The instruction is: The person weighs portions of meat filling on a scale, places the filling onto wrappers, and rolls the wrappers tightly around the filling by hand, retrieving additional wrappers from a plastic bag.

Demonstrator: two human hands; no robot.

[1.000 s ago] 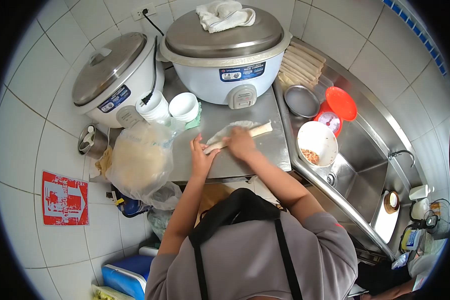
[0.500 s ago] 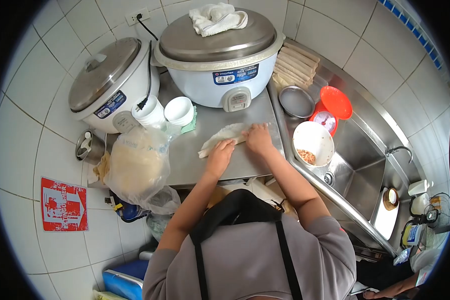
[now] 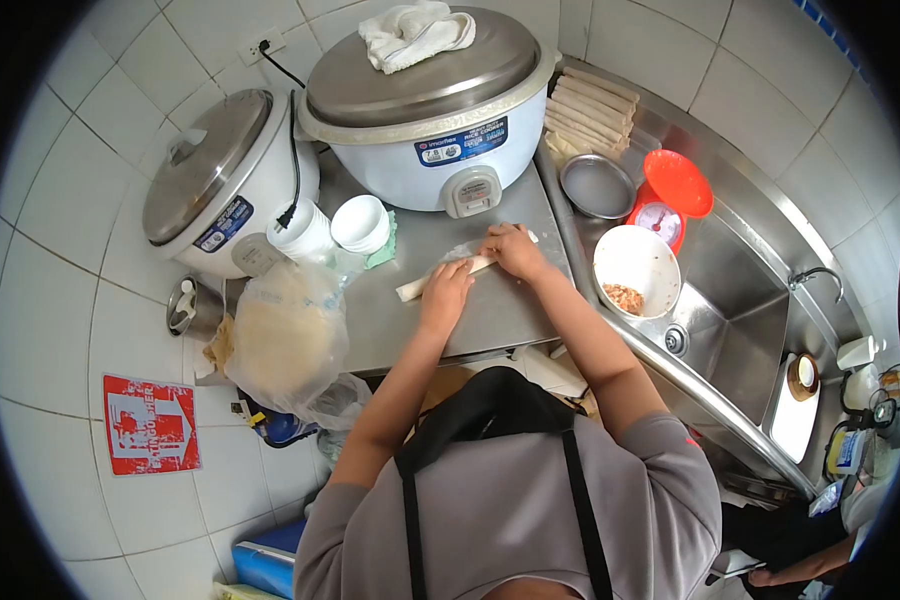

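Observation:
A long, thin spring roll point(image 3: 410, 291) lies slantwise on the steel table, its pale wrapper nearly fully wound into a tube. My left hand point(image 3: 447, 294) rests over its near-left part, fingers closed together on it. Farther along to the right, my right hand point(image 3: 513, 253) grips the roll with bent fingers; one end pokes out just beyond. A thin flap of wrapper shows behind the roll between the hands. To the left, a clear plastic bag point(image 3: 288, 325) holds a stack of round wrappers. On the right stands a white tub point(image 3: 660, 258) with reddish chopped filling.
Two rice cookers point(image 3: 440, 165) stand at the back, a white cloth point(image 3: 415, 36) on one lid. White bowls point(image 3: 361, 224) are stacked before them. Finished rolls point(image 3: 592, 112), a metal pan point(image 3: 597, 186) and a red scale point(image 3: 662, 222) sit beside the sink point(image 3: 730, 300). Another person's arm point(image 3: 805, 568) shows at lower right.
The wrapper, a wide half-folded sheet before, is now wound into a narrow tube. Both hands have pushed forward over the table with it. The whole view has shifted slightly.

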